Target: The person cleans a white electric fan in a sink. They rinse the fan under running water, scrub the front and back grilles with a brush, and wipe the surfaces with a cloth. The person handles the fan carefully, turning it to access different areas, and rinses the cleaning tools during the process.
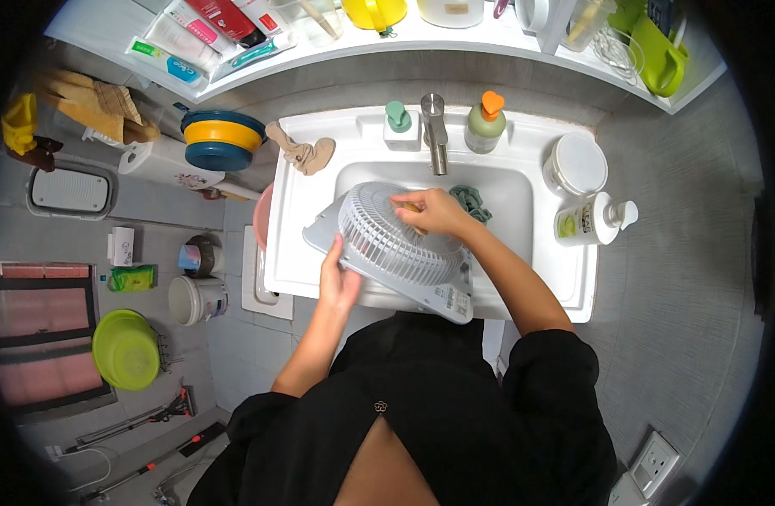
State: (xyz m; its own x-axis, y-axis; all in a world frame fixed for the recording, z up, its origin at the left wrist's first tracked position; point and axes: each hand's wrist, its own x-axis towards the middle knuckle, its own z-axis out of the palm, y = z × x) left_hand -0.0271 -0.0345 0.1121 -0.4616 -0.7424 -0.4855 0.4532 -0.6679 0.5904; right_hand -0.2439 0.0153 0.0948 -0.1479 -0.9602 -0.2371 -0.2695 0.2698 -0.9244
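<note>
A light grey plastic fan cover (387, 253), with a round slatted dome on a flat panel, lies tilted across the front of the white sink basin (514, 185). My left hand (339, 277) grips the panel's near left edge, thumb on top. Over the dome, my right hand (434, 212) is closed around a small yellow-brown thing (414, 208), perhaps a brush, pressed to the slats. The fingers hide most of it. Just beyond my right wrist, a dark green cloth (470, 202) sits crumpled in the basin.
Behind the basin stand a faucet (434, 135), a green-topped dispenser (401, 126) and an orange-topped bottle (486, 125). A beige cloth (301, 152) lies on the left rim. At right are a white tub (577, 164) and a pump bottle (591, 221). A crowded shelf (455, 38) hangs above.
</note>
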